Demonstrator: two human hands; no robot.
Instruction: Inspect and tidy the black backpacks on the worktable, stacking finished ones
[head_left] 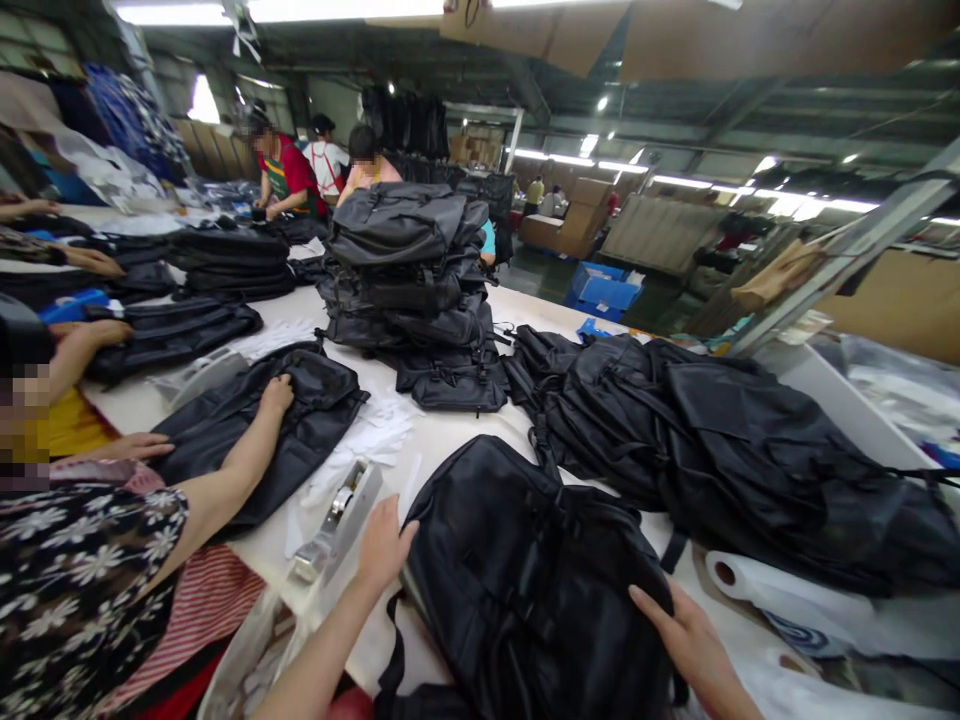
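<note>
Steadying the bag (525, 600) between our hands. Left hand (384, 545) is wide against one edge; right hand (686, 635) touches the other, can't tell if it's pinching. Light, even side pressure should limit creasing. Metal tool (341, 515) sits just left of our left hand.

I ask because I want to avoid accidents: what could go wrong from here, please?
The stack of bags is high and uneven, so it may slide if someone bumps it. The metal device stands close to the left hand, which could knock it. The loose strap beside the near bag might catch on something if the bag is pulled.
</note>
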